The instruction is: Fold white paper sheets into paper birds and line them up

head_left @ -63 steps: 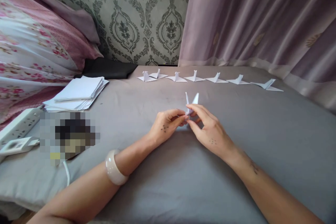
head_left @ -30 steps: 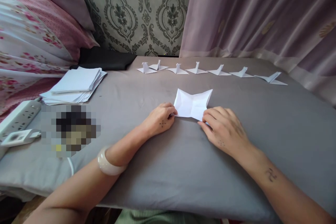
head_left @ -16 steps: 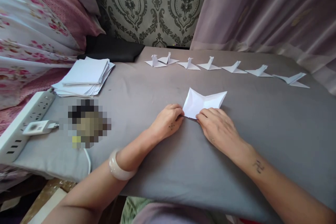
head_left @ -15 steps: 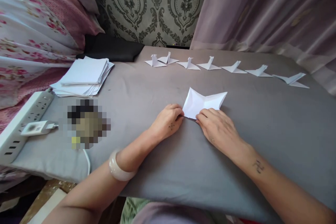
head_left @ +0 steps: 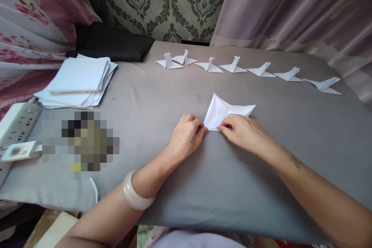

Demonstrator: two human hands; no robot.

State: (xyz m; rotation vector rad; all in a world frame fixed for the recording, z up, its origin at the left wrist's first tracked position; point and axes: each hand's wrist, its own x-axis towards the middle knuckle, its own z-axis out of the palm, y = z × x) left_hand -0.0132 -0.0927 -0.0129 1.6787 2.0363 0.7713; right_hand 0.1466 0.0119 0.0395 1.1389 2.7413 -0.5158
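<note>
A partly folded sheet of white paper (head_left: 218, 111) lies on the grey cloth of the table, its upper corners spread into points and creases running across it. My left hand (head_left: 188, 133) pinches the paper's lower left corner between thumb and curled fingers. At the lower edge, my right hand (head_left: 242, 130) grips the paper with thumb and fingertips, and its fingers cover the lower right part. Both hands rest close together near the table's middle.
Several folded paper birds (head_left: 209, 65) stand in a row along the back. To the left are a stack of white paper (head_left: 77, 75), a white power strip (head_left: 21, 124) with a charger (head_left: 21, 151), and a pixelated item (head_left: 91, 139). A black cloth (head_left: 113, 42) lies behind the stack.
The right hand's thumb and fingers have drawn into a pinch at the paper's lower edge. The paper's corners have shifted slightly, and the whole view has moved a little.
</note>
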